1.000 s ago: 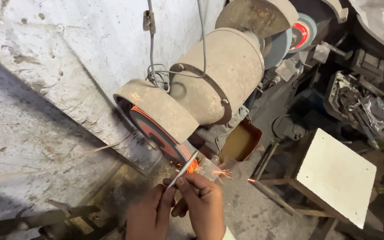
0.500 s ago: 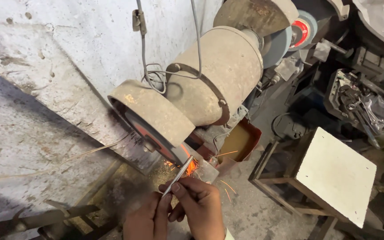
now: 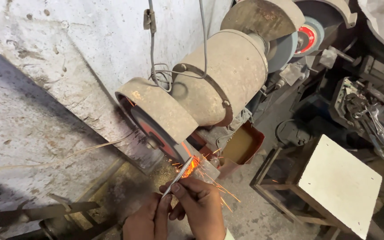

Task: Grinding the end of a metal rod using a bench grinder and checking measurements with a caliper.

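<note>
A thin metal rod is pinched between my left hand and my right hand at the bottom middle. Its tip presses on the near wheel of a dusty bench grinder, and orange sparks fly from the contact point toward the lower right. A curved guard covers the top of the wheel. The grinder's far wheel sits at the upper right.
A rough whitewashed wall fills the left. A white-topped wooden stool stands at the right. A rusty metal tray sits below the grinder. Cables hang down the wall. Machine parts and tools crowd the far right.
The view has shifted slightly. My hands still hold the rod against the wheel, and the sparks now spray further toward the lower right.
</note>
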